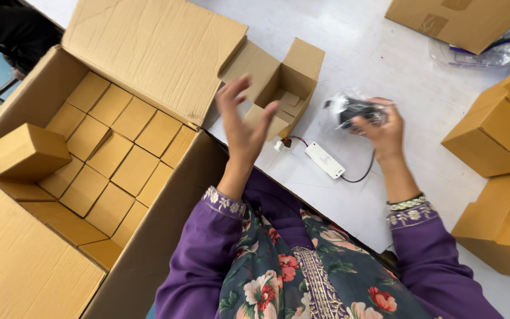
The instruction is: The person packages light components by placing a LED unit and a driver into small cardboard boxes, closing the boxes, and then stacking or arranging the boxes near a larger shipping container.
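While the left hand (244,121) hangs in the air with fingers spread and nothing in it, the right hand (383,131) grips a dark part in clear plastic wrap (352,110) on the white table (385,53), right of the small open box (281,88). The part's long axis runs roughly left to right. Its cable trails to a white oblong module (324,160), lying diagonally, far-left to near-right.

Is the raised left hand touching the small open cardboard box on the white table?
Cannot tell. In the head view the left hand is lifted, fingers spread, overlapping the small open cardboard box in the picture, with no plain contact or gap visible.
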